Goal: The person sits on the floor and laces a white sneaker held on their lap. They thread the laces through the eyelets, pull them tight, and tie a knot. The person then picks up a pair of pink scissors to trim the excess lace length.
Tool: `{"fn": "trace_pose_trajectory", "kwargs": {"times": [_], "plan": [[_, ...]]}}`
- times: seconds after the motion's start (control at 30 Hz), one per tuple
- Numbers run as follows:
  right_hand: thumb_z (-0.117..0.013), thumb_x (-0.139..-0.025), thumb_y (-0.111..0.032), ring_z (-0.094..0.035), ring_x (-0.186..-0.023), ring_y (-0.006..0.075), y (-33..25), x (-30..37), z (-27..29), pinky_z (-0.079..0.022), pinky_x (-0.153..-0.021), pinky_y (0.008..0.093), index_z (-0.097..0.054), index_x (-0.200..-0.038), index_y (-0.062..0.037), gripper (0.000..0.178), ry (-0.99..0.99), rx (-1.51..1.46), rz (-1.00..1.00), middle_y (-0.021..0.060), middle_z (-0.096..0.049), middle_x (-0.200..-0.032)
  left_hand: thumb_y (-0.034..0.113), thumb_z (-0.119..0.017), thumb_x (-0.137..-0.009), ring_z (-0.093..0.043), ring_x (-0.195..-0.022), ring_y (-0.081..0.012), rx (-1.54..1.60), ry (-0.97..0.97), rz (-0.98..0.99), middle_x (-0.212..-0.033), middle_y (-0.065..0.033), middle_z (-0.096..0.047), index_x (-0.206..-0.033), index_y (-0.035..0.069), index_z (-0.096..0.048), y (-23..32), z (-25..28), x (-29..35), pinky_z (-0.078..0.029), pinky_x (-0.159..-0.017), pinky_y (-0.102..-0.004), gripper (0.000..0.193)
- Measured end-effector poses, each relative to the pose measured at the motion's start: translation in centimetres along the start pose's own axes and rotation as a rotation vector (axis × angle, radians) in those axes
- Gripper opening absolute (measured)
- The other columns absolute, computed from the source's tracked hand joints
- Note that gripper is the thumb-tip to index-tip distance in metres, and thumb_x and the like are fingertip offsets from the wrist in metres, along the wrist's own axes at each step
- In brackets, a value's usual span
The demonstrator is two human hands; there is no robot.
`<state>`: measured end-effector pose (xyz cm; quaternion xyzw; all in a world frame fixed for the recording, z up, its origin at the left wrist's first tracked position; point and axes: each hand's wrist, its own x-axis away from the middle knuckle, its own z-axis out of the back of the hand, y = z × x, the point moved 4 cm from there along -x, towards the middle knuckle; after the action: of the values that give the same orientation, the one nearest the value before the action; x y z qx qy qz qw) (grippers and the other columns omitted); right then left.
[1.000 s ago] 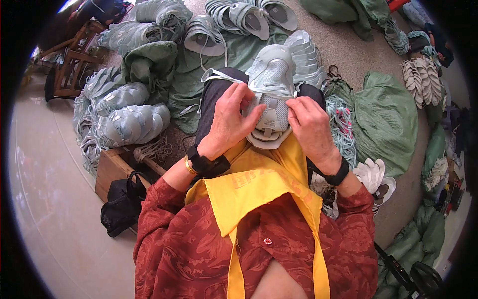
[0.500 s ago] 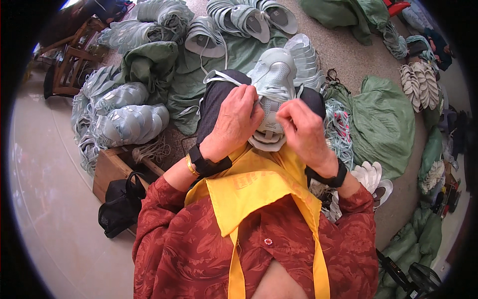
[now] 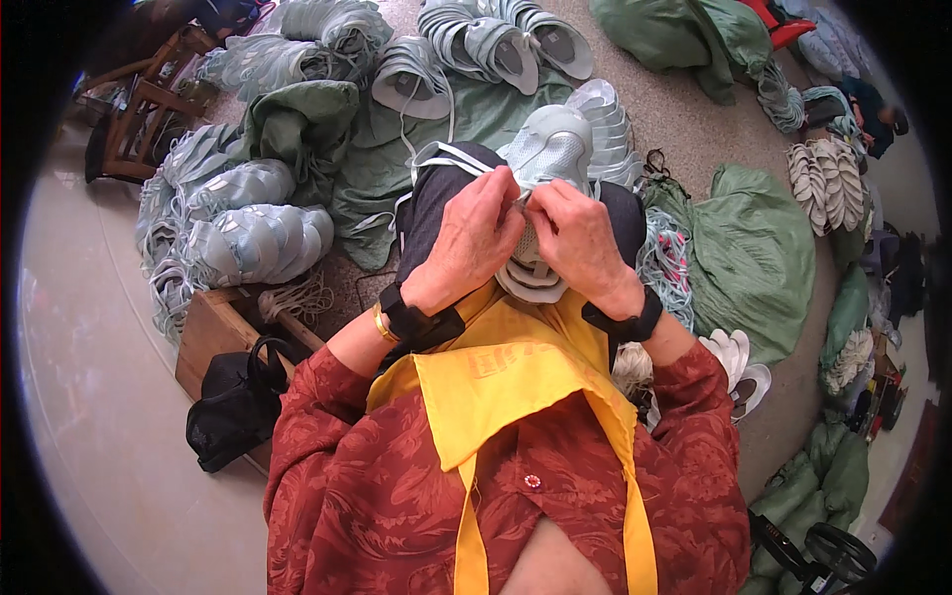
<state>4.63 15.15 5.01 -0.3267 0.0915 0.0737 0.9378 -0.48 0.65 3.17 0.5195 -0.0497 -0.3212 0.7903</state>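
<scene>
A pale grey-green shoe upper [image 3: 548, 149] rests on my lap between my knees, its toe pointing away from me. My left hand [image 3: 470, 238] is closed in a pinch over its left side, on a pale shoelace [image 3: 448, 157] that loops out over my left knee. Right beside it, my right hand [image 3: 578, 238] is pinched at the middle of the upper, over the lacing. Its fingertips hide what they hold. Both hands cover much of the eyelet area; the heel end [image 3: 533, 285] shows below them.
Stacked uppers [image 3: 260, 238] lie at the left, with more [image 3: 506, 45] at the far side on green cloth. A wooden box [image 3: 213, 332] and black bag [image 3: 233, 407] stand near left. A green sack [image 3: 749, 258] and bundled laces [image 3: 666, 253] lie at the right.
My right hand has moved left and slightly up, from the upper's right side to close beside my left hand. My left hand has stayed nearly in place.
</scene>
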Motion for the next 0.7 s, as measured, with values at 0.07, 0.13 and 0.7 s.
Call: {"fn": "trace_pose_trajectory", "kwargs": {"times": [0.07, 0.13, 0.7], "plan": [[-0.070, -0.090, -0.008, -0.067, -0.071, 0.0296, -0.6, 0.0, 1.4, -0.053, -0.065, 0.0395, -0.065, -0.090, 0.0007, 0.010, -0.057, -0.101, -0.036, 0.0147, -0.063, -0.078, 0.000, -0.061, -0.085, -0.060, -0.085, -0.0393, 0.016, 0.010, -0.012, -0.087, -0.0185, -0.057, -0.096, 0.000, -0.050, -0.1, 0.0, 0.0, -0.049, -0.073, -0.0463, 0.016], [-0.071, -0.090, -0.006, -0.063, -0.064, 0.0134, -2.0, 0.6, 5.2, -0.048, -0.058, 0.0302, -0.066, -0.086, 0.0014, 0.010, -0.186, -0.324, -0.224, 0.0054, -0.063, -0.069, 0.000, -0.061, -0.085, -0.060, -0.082, -0.0377, 0.050, -0.001, 0.008, -0.087, -0.0180, -0.057, -0.097, 0.000, -0.050, -0.2, 0.1, 0.0, -0.049, -0.071, -0.0450, 0.017], [-0.064, -0.103, -0.012, -0.056, -0.056, 0.0053, -2.5, -0.4, 8.5, -0.044, -0.048, 0.0199, -0.065, -0.096, -0.0012, 0.013, -0.123, -1.224, -0.267, 0.0023, -0.064, -0.075, 0.003, -0.064, -0.097, -0.054, -0.079, -0.0099, 0.582, -0.443, -0.018, -0.088, -0.0015, -0.061, -0.100, 0.002, -0.056, 2.5, -1.1, -2.6, -0.048, -0.071, -0.0287, 0.009]]}}
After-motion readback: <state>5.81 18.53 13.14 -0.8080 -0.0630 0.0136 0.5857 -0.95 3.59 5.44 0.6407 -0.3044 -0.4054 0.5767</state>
